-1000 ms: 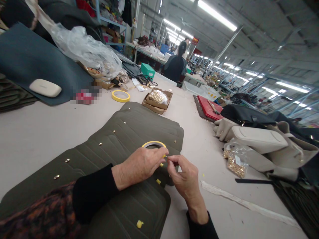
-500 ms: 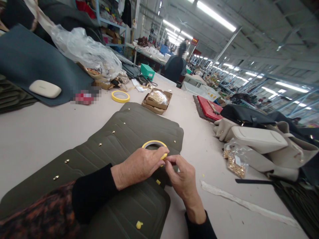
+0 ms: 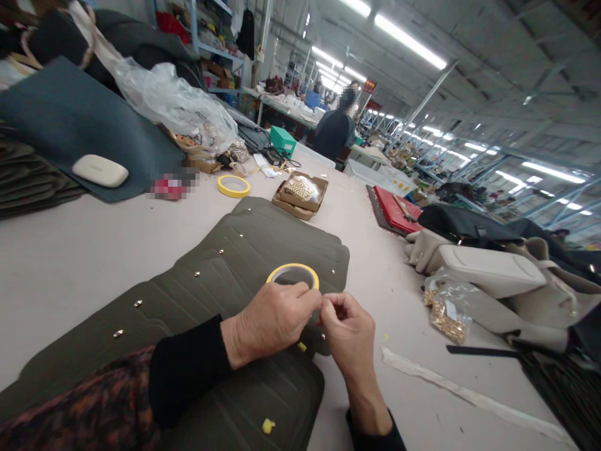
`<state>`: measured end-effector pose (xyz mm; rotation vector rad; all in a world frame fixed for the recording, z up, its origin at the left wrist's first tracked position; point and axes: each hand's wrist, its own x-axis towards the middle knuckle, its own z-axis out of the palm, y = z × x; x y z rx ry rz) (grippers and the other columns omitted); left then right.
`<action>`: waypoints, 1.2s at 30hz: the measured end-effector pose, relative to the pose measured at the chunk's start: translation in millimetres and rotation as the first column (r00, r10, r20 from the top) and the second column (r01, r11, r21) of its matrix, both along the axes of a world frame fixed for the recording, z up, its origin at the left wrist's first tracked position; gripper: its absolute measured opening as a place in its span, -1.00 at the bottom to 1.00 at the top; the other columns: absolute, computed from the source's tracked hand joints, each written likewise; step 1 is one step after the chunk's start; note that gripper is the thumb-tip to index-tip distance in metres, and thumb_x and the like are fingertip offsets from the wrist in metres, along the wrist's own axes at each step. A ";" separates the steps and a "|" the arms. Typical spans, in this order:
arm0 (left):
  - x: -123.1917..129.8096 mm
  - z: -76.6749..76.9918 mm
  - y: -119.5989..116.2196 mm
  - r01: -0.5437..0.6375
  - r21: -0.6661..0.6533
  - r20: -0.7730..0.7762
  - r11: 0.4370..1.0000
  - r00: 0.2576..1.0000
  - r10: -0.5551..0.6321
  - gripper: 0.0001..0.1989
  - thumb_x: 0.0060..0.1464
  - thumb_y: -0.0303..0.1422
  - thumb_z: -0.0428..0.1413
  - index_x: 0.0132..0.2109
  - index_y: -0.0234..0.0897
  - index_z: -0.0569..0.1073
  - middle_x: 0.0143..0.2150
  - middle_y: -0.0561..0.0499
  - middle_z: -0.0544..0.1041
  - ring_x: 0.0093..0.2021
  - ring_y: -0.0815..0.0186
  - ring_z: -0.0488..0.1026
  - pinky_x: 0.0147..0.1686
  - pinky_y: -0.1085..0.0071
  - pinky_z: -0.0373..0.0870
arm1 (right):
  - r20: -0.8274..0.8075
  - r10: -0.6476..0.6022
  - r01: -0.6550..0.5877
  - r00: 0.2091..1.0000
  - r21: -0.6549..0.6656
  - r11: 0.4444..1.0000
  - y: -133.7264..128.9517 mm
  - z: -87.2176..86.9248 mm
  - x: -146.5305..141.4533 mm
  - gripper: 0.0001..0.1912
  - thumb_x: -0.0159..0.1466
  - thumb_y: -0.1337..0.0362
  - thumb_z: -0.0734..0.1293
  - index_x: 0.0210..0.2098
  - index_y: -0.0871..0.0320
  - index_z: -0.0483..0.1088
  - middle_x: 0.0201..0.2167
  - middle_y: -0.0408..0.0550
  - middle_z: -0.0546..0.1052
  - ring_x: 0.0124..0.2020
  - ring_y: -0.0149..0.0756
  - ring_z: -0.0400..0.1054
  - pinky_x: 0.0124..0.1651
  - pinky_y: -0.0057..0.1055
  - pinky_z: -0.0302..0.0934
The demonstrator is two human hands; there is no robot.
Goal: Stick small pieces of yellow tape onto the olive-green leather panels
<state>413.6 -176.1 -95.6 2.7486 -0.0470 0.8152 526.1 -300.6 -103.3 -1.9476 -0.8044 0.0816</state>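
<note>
Head view: yellow tape roll (image 3: pixel 315 280) above the olive panels (image 3: pixel 282 235), left hand (image 3: pixel 272 319) fingers pinching its near rim. Right hand (image 3: pixel 351 335) at the panels' right edge, thumb and forefinger pressed together; cannot tell what lies between. Beyond the panels, on the worktop (image 3: pixel 113 250): cardboard box (image 3: pixel 313 215).

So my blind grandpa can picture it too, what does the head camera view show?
A person's left hand holds a roll of yellow tape over dark olive panels with gold studs; beside it the right hand is pinched shut. Beyond, on the pale table, sit another tape roll and a cardboard box; cream bags lie to the right.
</note>
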 end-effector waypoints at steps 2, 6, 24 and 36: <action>-1.8 0.9 -5.3 0.029 0.038 0.021 0.999 0.999 -0.029 -0.85 0.23 -0.48 -0.11 -0.30 -0.27 0.31 -0.41 0.04 0.40 -0.43 0.33 0.36 -0.46 0.43 0.25 | -0.207 -0.060 0.064 0.976 0.014 0.998 -3.2 -1.8 11.1 -0.80 0.12 0.16 0.34 -0.48 0.19 0.43 -0.63 -0.17 0.45 -0.61 -0.41 0.33 -0.51 -0.48 0.26; -1.0 -3.4 -7.6 -0.004 0.079 -0.137 0.997 0.990 0.014 -0.89 0.20 -0.52 -0.06 -0.27 -0.27 0.32 -0.38 0.03 0.43 -0.40 0.28 0.41 -0.47 0.40 0.29 | -0.515 0.015 -0.070 0.857 -0.087 0.994 -26.0 -7.9 27.8 -0.68 0.02 0.06 0.42 -0.47 0.23 0.43 -0.66 -0.17 0.43 -0.66 -0.43 0.29 -0.56 -0.49 0.25; 3.9 -9.6 -2.9 -0.024 0.083 -0.414 0.996 0.909 0.057 -0.87 0.14 -0.57 -0.03 -0.23 -0.30 0.36 -0.31 -0.06 0.47 -0.32 0.16 0.46 -0.40 0.33 0.38 | -0.057 0.121 -0.134 0.991 -0.487 0.863 -42.3 -15.7 5.7 -0.82 0.17 0.26 0.25 -0.49 0.14 0.45 -0.53 -0.12 0.53 -0.48 -0.31 0.40 -0.40 -0.44 0.18; 5.6 -13.1 5.0 -0.010 0.086 -0.325 0.996 0.945 0.038 -0.89 0.18 -0.53 -0.03 -0.23 -0.29 0.36 -0.28 -0.05 0.45 -0.27 0.22 0.38 -0.33 0.37 0.32 | 0.272 0.374 -0.220 0.887 -0.463 0.858 -67.2 -22.1 7.6 -0.79 0.32 0.28 0.19 -0.31 0.13 0.46 -0.41 -0.07 0.50 -0.40 -0.32 0.40 -0.31 -0.44 0.22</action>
